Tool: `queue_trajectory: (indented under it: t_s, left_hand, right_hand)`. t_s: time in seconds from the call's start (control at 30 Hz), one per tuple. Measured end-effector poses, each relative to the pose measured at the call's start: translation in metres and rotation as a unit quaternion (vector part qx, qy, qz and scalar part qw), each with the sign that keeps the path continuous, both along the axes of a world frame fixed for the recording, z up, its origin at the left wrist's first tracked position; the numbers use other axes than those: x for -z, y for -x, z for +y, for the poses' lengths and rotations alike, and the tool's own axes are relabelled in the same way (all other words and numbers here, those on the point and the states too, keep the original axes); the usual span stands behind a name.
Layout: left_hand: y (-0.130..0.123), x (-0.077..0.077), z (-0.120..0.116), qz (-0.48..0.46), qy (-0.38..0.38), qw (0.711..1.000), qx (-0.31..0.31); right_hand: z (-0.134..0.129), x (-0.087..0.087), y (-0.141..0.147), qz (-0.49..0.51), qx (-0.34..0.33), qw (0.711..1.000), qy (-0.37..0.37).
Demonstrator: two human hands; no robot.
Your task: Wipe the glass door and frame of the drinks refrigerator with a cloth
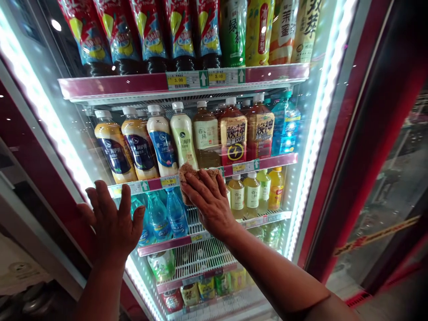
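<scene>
From where I stand, the right hand (pixel 214 205) lies nearly flat, fingers close together and a little bent, and it has hold of a brown cloth (pixel 186 168) by pressing it down under the palm and fingertips. The cloth sits directly beneath that hand, between it and what looks like the glass door (pixel 200 256) of a drinks cooler, poking out past the fingertips at the upper left; its long axis I can't settle (too much of it is covered). The left hand (pixel 112 218) is well apart to the left, fingers spread wide, holding nothing, and whether it touches the door I cannot tell. So the right is plainly the nearer hand. Behind the cloth runs a shelf front (pixel 261 166) with price tags, and just above stand a pale-green-labelled bottle (pixel 182 138) and navy-labelled milk tea bottles (pixel 112 149). Higher up is a row of red-labelled drink bottles (pixel 147 31). Bright light strips (pixel 326 102) line both sides of the cooler, and beyond its dark red frame (pixel 354 111) the room falls into shadow.
</scene>
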State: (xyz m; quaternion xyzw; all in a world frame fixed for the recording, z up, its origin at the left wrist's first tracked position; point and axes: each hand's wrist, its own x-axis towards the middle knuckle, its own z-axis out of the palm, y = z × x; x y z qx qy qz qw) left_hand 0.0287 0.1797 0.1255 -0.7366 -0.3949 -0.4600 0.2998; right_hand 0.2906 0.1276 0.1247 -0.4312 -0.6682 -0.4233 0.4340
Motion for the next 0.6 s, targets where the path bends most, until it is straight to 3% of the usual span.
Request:
queue_trajectory:
  t_s: [0.27, 0.4, 0.5, 0.6]
  left_hand:
    - [-0.005, 0.005, -0.002, -0.021, 0.008, 1.0, -0.002]
    - [-0.01, 0.01, -0.002, -0.041, 0.025, 0.999, -0.001]
    - [-0.02, 0.015, -0.004, -0.069, 0.039, 0.997, 0.006]
    - [-0.037, 0.019, -0.011, -0.1, 0.03, 0.994, 0.016]
  right_hand:
    - [0.003, -0.008, -0.025, 0.037, 0.028, 0.999, -0.01]
    - [-0.001, 0.004, -0.022, 0.03, 0.016, 0.999, 0.003]
    - [-0.006, 0.009, -0.027, 0.003, -0.002, 1.0, 0.02]
    - [-0.008, 0.003, -0.04, 0.024, -0.001, 1.0, 0.012]
